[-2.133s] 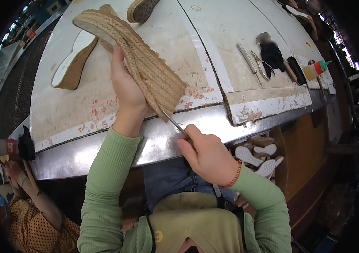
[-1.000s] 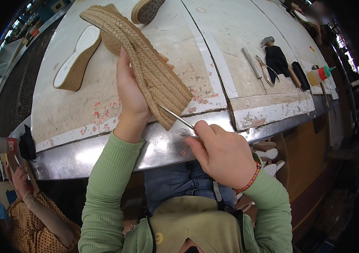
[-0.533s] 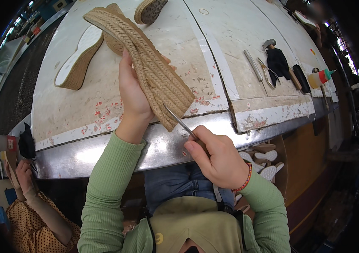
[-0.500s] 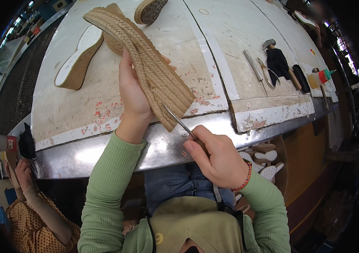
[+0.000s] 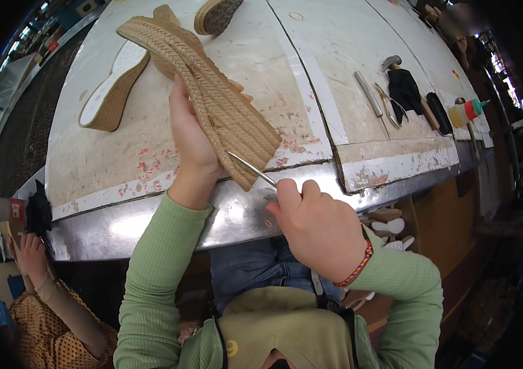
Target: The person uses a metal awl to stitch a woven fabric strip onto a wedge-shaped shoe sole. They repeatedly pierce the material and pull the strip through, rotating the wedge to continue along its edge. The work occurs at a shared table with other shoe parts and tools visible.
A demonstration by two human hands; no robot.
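Note:
A tan wedge shoe sole [image 5: 235, 117] with braided rope sides is tilted above the table's near edge. My left hand [image 5: 192, 138] is closed around it, with the thumb on the near side and fingertips showing at the far side. My right hand [image 5: 322, 229] grips a thin metal pointed tool [image 5: 252, 168], like an awl; its handle is hidden in the fist. The tool's tip touches the braid near the sole's thick lower end. Behind the held sole lies another tan sole [image 5: 164, 66], partly covered by it.
A white-topped wedge sole [image 5: 120, 95] lies left on the worn white table; another sole [image 5: 217, 16] is at the far edge. A hammer [image 5: 392, 63], pliers [image 5: 390, 109], a metal rod [image 5: 368, 93] and a squeeze bottle [image 5: 467, 113] lie right. A co-worker's hand [image 5: 33, 255] is at left.
My right hand has turned over, knuckles up, and its elbow has swung outward. The tool's tip has shifted slightly left along the braid. The held sole has moved a little left.

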